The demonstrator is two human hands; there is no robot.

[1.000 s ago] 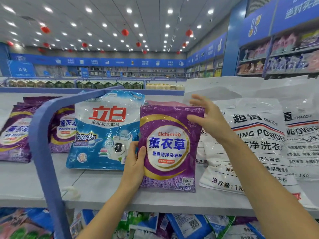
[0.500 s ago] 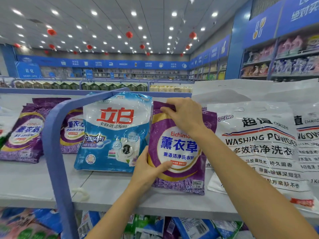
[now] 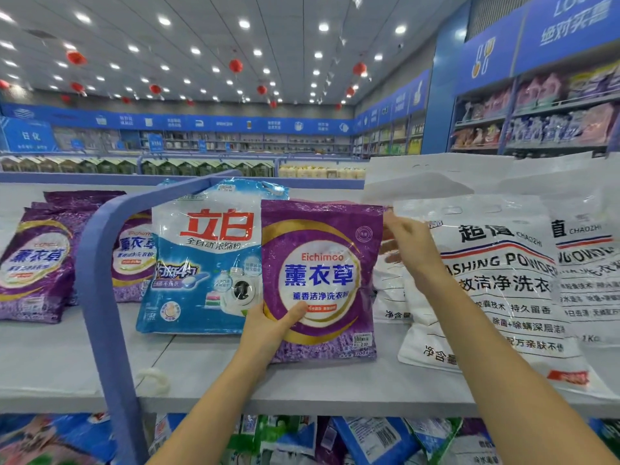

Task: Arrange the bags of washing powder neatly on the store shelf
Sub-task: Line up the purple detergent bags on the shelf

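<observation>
our left hand (image 3: 268,327) pinched the purple bag (image 3: 322,273) upright on the shelf (image 3: 50,364) — our right hand (image 3: 411,245), fingers spread, hung just beside its top corner.

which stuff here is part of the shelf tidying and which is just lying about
In the job: purple bag, gripped by left hand; blue-and-white bag; big white bag; shelf; right hand.
Just there: blue rail; red lanterns; wall shelves.

The purple bag (image 3: 320,280) stands upright on the shelf (image 3: 67,364); the left hand (image 3: 268,325) pinches its 7 o'clock edge, thumb on the front. The right hand (image 3: 407,245), blurred, fingers outstretched, is by its 2 o'clock corner. A blue-and-white bag (image 3: 201,263) touches it at 9 o'clock
</observation>
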